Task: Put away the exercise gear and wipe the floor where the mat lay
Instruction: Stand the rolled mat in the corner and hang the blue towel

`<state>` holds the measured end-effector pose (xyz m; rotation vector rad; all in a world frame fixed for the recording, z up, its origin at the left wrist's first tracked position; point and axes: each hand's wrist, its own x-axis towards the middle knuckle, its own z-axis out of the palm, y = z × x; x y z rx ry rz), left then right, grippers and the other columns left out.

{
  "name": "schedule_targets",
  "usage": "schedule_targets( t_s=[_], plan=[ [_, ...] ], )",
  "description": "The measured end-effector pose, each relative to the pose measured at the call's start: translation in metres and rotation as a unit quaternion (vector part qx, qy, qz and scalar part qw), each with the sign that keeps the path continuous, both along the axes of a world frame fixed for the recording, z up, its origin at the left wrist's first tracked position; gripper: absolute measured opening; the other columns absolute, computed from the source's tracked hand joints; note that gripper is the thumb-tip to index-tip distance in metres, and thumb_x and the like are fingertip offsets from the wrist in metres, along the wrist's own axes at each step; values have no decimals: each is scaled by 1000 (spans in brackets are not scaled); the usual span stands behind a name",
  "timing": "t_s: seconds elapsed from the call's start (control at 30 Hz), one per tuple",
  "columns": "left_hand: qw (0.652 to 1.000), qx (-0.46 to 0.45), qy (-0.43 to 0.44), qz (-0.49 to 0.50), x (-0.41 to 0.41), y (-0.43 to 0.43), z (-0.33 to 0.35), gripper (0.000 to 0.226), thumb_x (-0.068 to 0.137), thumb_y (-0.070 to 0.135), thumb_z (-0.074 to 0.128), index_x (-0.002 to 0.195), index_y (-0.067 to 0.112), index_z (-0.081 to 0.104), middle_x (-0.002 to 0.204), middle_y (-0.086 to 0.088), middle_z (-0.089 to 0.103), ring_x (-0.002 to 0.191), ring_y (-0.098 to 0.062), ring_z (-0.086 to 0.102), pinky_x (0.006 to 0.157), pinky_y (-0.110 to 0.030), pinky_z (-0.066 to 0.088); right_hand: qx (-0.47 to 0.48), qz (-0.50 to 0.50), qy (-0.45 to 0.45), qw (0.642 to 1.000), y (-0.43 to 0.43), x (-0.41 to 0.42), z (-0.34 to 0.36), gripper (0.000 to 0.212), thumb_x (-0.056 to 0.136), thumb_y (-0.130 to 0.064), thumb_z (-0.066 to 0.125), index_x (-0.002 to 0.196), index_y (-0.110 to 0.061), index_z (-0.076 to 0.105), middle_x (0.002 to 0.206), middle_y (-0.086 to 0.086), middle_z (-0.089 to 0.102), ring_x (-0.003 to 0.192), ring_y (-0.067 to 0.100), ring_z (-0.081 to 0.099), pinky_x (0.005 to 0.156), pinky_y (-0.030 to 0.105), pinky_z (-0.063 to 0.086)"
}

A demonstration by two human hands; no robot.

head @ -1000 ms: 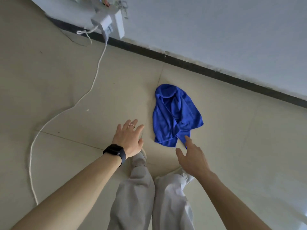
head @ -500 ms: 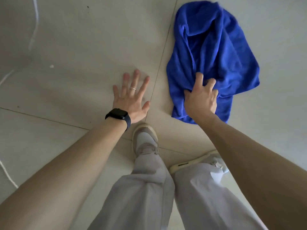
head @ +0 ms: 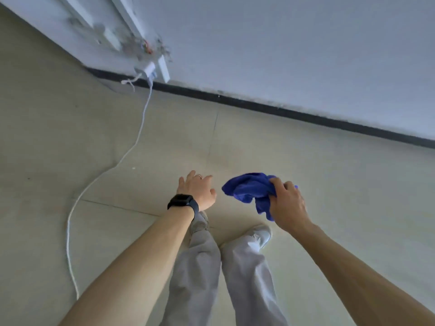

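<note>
Now the right hand point(head: 286, 205) has its grip closed around the blue microfibre cloth point(head: 249, 188), which is bunched up and lifted clear of the tiled floor point(head: 341, 184), with one corner dangling below the palm. Half a second ago that cloth lay spread flat on the tiles with the fingers only pressing into it. The left hand point(head: 196, 190), wearing a black smartwatch point(head: 182, 202), hangs open and empty, no longer planted on the floor. The view has risen, so the person is likely straightening up. With cloth in hand, wiping looks ready to begin. A white cable point(head: 70, 222) trails leftward toward the wall.
</note>
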<state>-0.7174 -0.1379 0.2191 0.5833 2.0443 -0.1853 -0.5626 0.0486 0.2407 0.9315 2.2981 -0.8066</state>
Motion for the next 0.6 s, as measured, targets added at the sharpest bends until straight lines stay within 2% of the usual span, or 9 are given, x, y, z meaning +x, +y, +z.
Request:
schedule_targets(
  t_s=[0.1, 0.2, 0.3, 0.37, 0.4, 0.47, 0.53, 0.6],
  plan=[
    [998, 69, 2, 9, -1, 31, 117, 53, 100, 33, 40, 151, 26, 33, 150, -6, 46, 147, -26, 23, 115, -46, 25, 21, 16, 88, 996, 16, 12, 125, 37, 93, -23, 59, 128, -13, 56, 94, 6, 47, 85, 33, 50, 71, 34, 37],
    [985, 173, 16, 15, -4, 61, 230, 54, 97, 32, 45, 150, 29, 36, 144, -5, 50, 139, -24, 36, 109, -40, 35, 57, 9, 185, 981, 24, 25, 248, 51, 88, -44, 39, 122, -14, 63, 88, 6, 53, 75, 27, 49, 65, 34, 38],
    [957, 289, 21, 11, -1, 88, 326, 62, 94, 31, 50, 152, 35, 30, 146, 1, 47, 136, -20, 40, 105, -33, 40, 141, 0, 250, 958, 29, 49, 347, 37, 89, -34, 37, 121, -23, 54, 88, 3, 55, 72, 26, 53, 60, 28, 39],
    [931, 363, 19, -26, 3, 103, 385, 64, 90, 28, 53, 151, 34, 32, 145, 6, 47, 135, -18, 40, 106, -33, 41, 191, -1, 299, 935, 27, 70, 399, 32, 92, -25, 41, 121, -21, 54, 92, 2, 57, 73, 23, 53, 61, 24, 40],
    [917, 395, 19, -58, 5, 111, 412, 59, 88, 25, 53, 145, 34, 43, 139, 8, 52, 132, -18, 44, 104, -34, 43, 216, -3, 323, 922, 25, 81, 423, 31, 93, -22, 42, 121, -19, 55, 93, 2, 58, 73, 22, 53, 62, 23, 41],
    [895, 434, 15, -104, 10, 126, 462, 33, 83, 21, 53, 113, 31, 65, 111, 11, 63, 117, -19, 55, 91, -34, 48, 259, -21, 360, 896, 20, 103, 465, 30, 94, -19, 44, 122, -19, 55, 95, 2, 59, 76, 20, 54, 65, 20, 43],
    [886, 448, 11, -121, 17, 140, 510, 14, 85, 25, 54, 92, 32, 63, 94, 15, 65, 99, -13, 62, 79, -32, 51, 304, -61, 382, 871, 15, 127, 496, 33, 92, -10, 52, 123, -21, 56, 97, -2, 58, 79, 16, 54, 68, 18, 42],
    [872, 470, -7, -137, 26, 150, 552, 5, 86, 34, 60, 91, 35, 62, 88, 18, 69, 84, -6, 65, 74, -31, 55, 322, -134, 371, 860, 11, 152, 518, 46, 87, 1, 63, 123, -26, 56, 99, -6, 56, 81, 12, 53, 70, 16, 41]
  ],
)
